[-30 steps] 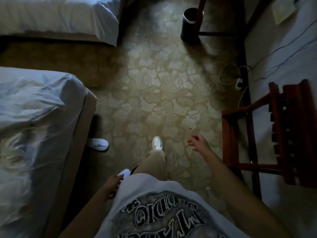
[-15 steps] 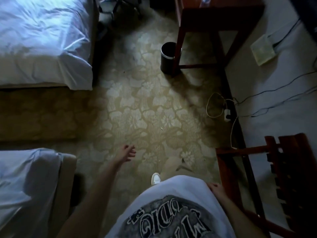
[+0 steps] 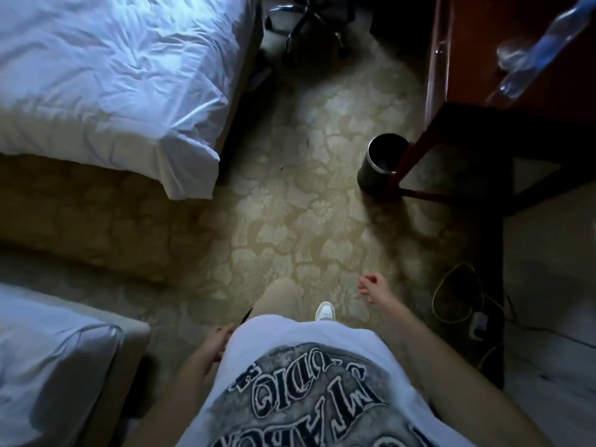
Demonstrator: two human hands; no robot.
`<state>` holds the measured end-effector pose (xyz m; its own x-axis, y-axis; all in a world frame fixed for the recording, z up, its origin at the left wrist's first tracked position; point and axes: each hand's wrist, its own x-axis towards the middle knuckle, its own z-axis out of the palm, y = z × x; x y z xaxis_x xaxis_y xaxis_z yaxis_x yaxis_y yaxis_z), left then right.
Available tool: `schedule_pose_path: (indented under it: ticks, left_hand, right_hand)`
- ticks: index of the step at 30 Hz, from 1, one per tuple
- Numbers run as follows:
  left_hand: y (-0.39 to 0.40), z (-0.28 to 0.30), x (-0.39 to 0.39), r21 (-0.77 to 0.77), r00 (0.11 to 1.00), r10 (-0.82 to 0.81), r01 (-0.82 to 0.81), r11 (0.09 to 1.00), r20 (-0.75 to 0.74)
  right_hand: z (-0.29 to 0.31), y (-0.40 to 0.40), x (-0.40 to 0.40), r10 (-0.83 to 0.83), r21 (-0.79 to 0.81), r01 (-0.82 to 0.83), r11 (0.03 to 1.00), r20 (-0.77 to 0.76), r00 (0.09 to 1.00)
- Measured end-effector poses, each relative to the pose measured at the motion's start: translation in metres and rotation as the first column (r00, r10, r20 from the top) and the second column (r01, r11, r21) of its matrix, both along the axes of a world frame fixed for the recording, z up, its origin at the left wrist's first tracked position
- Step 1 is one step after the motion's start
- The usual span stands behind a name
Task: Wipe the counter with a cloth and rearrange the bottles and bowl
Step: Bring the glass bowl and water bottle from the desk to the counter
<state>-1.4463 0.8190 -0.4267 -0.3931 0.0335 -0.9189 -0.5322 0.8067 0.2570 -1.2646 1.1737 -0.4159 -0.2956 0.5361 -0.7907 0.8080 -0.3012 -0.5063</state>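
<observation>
A clear plastic bottle point(image 3: 541, 50) stands on the dark red wooden counter point(image 3: 464, 59) at the upper right; only its near corner shows. No cloth or bowl is visible. My right hand point(image 3: 371, 287) swings in front of me over the carpet, fingers loosely curled, holding nothing. My left hand point(image 3: 216, 341) hangs beside my hip, partly hidden behind my white shirt, and holds nothing that I can see. Both hands are far from the counter.
A black waste bin point(image 3: 382, 162) stands by the counter's leg. One white bed point(image 3: 106, 82) lies upper left, another bed point(image 3: 48, 366) lower left. An office chair base point(image 3: 309, 21) is at the top. Cables and a plug point(image 3: 474, 314) lie right. Patterned carpet point(image 3: 290, 221) runs ahead.
I have walked forward: the counter, bin and far bed came closer and the wooden rack left the view. My arms swapped swing, the right hand now forward, the left back at my hip.
</observation>
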Motion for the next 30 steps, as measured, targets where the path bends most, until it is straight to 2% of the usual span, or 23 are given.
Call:
schedule_pose_path:
  ticks: [5, 8, 13, 16, 18, 21, 24, 27, 30]
  left_hand:
    - [0.069, -0.005, -0.077, -0.026, 0.996, 0.091, -0.091, 0.996, 0.022]
    - [0.141, -0.014, -0.148, 0.015, 0.997, 0.080, -0.080, 0.997, -0.008]
    - [0.290, -0.010, -0.286, 0.079, 0.995, -0.095, 0.097, 0.992, -0.034]
    - [0.393, 0.007, -0.367, 0.112, 0.919, -0.343, 0.368, 0.923, -0.195]
    - [0.461, 0.021, -0.408, 0.137, 0.861, -0.443, 0.485, 0.864, -0.252]
    - [0.559, 0.018, -0.450, 0.202, 0.810, -0.515, 0.575, 0.793, -0.281]
    - [0.659, 0.019, -0.457, 0.275, 0.763, -0.584, 0.645, 0.713, -0.278]
    - [0.752, 0.036, -0.427, 0.356, 0.682, -0.686, 0.725, 0.590, -0.254]
    - [0.837, 0.059, -0.391, 0.475, 0.632, -0.742, 0.736, 0.483, -0.224]
  right_hand:
    - [0.012, 0.101, -0.113, 0.048, 0.053, -0.044, 0.998, -0.070, 0.996]
    - [-0.003, 0.142, -0.154, -0.025, 0.021, 0.027, 0.999, -0.065, 0.998]
    - [-0.021, 0.187, -0.199, -0.286, -0.023, 0.287, 0.958, 0.041, 0.957]
    - [-0.012, 0.228, -0.241, -0.456, 0.045, 0.458, 0.888, -0.055, 0.889]
    - [0.003, 0.262, -0.269, -0.540, 0.093, 0.553, 0.828, -0.137, 0.831]
    - [0.021, 0.317, -0.304, -0.673, 0.129, 0.724, 0.677, -0.289, 0.681]
    - [0.037, 0.376, -0.324, -0.744, 0.199, 0.863, 0.465, -0.440, 0.502]
    - [0.056, 0.435, -0.323, -0.773, 0.261, 0.952, 0.158, -0.567, 0.283]
    - [0.072, 0.484, -0.306, -0.787, 0.318, 0.939, -0.130, -0.609, 0.097]
